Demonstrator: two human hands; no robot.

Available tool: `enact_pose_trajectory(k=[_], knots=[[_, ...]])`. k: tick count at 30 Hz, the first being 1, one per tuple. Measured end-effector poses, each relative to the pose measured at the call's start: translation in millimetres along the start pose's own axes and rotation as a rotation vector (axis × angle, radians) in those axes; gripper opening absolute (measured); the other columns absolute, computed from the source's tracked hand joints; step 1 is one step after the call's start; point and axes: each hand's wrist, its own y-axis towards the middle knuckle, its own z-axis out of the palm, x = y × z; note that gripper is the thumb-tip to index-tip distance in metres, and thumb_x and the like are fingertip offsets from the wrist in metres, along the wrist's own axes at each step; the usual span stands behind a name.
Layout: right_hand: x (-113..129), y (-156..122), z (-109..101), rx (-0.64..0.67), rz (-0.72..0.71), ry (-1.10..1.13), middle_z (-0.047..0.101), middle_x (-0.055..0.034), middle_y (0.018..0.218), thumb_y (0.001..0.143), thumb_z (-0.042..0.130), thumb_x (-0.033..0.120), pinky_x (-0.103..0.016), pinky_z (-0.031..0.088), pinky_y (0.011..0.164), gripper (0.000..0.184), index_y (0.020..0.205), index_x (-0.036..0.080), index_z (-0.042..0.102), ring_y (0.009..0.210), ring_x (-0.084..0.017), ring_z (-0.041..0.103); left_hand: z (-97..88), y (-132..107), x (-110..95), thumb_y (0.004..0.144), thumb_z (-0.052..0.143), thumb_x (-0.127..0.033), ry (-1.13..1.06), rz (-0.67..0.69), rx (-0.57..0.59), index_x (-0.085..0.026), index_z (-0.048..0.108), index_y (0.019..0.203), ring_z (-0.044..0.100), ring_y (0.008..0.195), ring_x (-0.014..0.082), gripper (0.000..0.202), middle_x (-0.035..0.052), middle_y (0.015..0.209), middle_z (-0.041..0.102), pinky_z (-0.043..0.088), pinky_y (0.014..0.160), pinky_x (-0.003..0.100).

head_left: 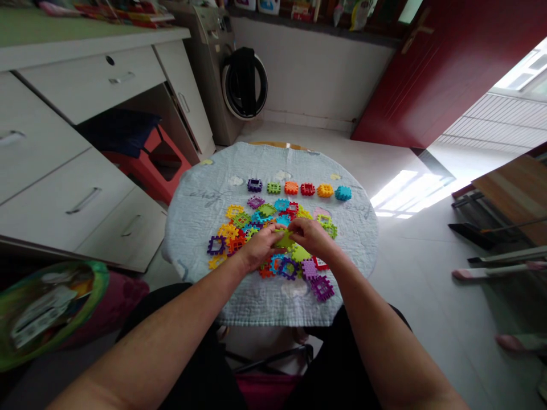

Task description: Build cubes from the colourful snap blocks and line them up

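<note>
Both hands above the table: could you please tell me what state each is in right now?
Left hand: closed, holding a green piece.
Right hand: closed, pinching the same piece's edge.

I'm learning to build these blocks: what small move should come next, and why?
Perhaps leave the held green piece to the left hand and let the right hand fetch a loose green piece: it lies close by, and the row's blocks each look single-coloured.

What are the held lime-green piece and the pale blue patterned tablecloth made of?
The lime-green piece: probably smooth plastic, from its bright, even colour, though partly covered. The pale blue patterned tablecloth: matte fabric, perhaps cotton, from its crinkles and soft drape.
</note>
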Motion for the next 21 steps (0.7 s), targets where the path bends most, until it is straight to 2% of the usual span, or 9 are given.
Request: enact_pose_trajectory(k=[3, 5, 8, 10, 12, 16, 21], knots=[[-1.2, 1.3, 5.4, -0.109, -0.038, -0.005, 0.058, -0.0027, 0.085, 0.075, 0.057, 0.009, -0.025, 0.041, 0.068, 0.012, 0.083, 0.019, 0.057, 0.074, -0.012, 0.051, 1.2, 0.0, 1.1, 0.076, 0.074, -0.028, 0.071, 0.049, -0.005, -0.018, 0.060, 0.106, 0.063, 0.088, 0.0166, 0.034, 0.0070, 0.101, 0.065, 0.055, 0.075, 0.030], [-2.0, -1.1, 7.7, -0.168, -0.060, 0.016, 0.057, -0.0054, 0.096, 0.076, 0.060, 0.014, -0.028, 0.045, 0.072, 0.019, 0.094, 0.019, 0.056, 0.079, -0.014, 0.054, 1.5, 0.0, 0.6, 0.077, 0.073, -0.028, 0.067, 0.082, -0.029, -0.018, 0.059, 0.105, 0.064, 0.087, 0.0164, 0.033, 0.0068, 0.101, 0.065, 0.055, 0.073, 0.030], [-1.6, -8.0, 12.0, -0.173, -0.143, 0.021, 0.053, -0.0106, 0.116, 0.073, 0.070, 0.025, -0.037, 0.048, 0.084, 0.050, 0.119, 0.021, 0.050, 0.097, -0.021, 0.055, 1.1, 0.8, -0.5, 0.080, 0.067, -0.025, 0.022, 0.121, -0.101, -0.020, 0.055, 0.107, 0.065, 0.081, 0.0161, 0.030, 0.0060, 0.100, 0.065, 0.054, 0.065, 0.027], [0.4, -11.9, 16.0, -0.151, -0.179, -0.007, 0.050, -0.0124, 0.123, 0.071, 0.075, 0.032, -0.043, 0.047, 0.091, 0.068, 0.130, 0.022, 0.044, 0.108, -0.025, 0.052, 0.5, 1.6, -0.6, 0.081, 0.064, -0.023, -0.014, 0.136, -0.141, -0.021, 0.052, 0.107, 0.065, 0.077, 0.0159, 0.028, 0.0052, 0.098, 0.065, 0.053, 0.060, 0.025], [3.5, -13.7, 19.9, -0.144, -0.171, -0.037, 0.052, -0.0114, 0.117, 0.073, 0.074, 0.032, -0.044, 0.046, 0.092, 0.063, 0.128, 0.021, 0.045, 0.108, -0.026, 0.051, 0.3, 2.1, -0.2, 0.081, 0.063, -0.022, -0.044, 0.146, -0.152, -0.022, 0.051, 0.106, 0.065, 0.075, 0.0153, 0.028, 0.0043, 0.096, 0.064, 0.052, 0.058, 0.024], [9.6, -11.6, 23.4, -0.126, -0.130, -0.066, 0.054, -0.0078, 0.102, 0.079, 0.066, 0.025, -0.038, 0.046, 0.085, 0.037, 0.113, 0.019, 0.054, 0.095, -0.022, 0.053, 1.1, 1.3, 0.4, 0.079, 0.064, -0.020, -0.066, 0.167, -0.140, -0.020, 0.051, 0.101, 0.064, 0.074, 0.0141, 0.026, 0.0034, 0.092, 0.062, 0.051, 0.058, 0.021], [13.0, -8.6, 22.9, -0.082, -0.111, -0.087, 0.053, -0.0078, 0.104, 0.078, 0.063, 0.018, -0.036, 0.045, 0.087, 0.035, 0.111, 0.018, 0.054, 0.097, -0.021, 0.052, 4.7, -0.3, 0.7, 0.078, 0.064, -0.020, -0.067, 0.151, -0.103, -0.021, 0.048, 0.105, 0.064, 0.077, 0.0152, 0.031, 0.0036, 0.092, 0.063, 0.050, 0.060, 0.022]])
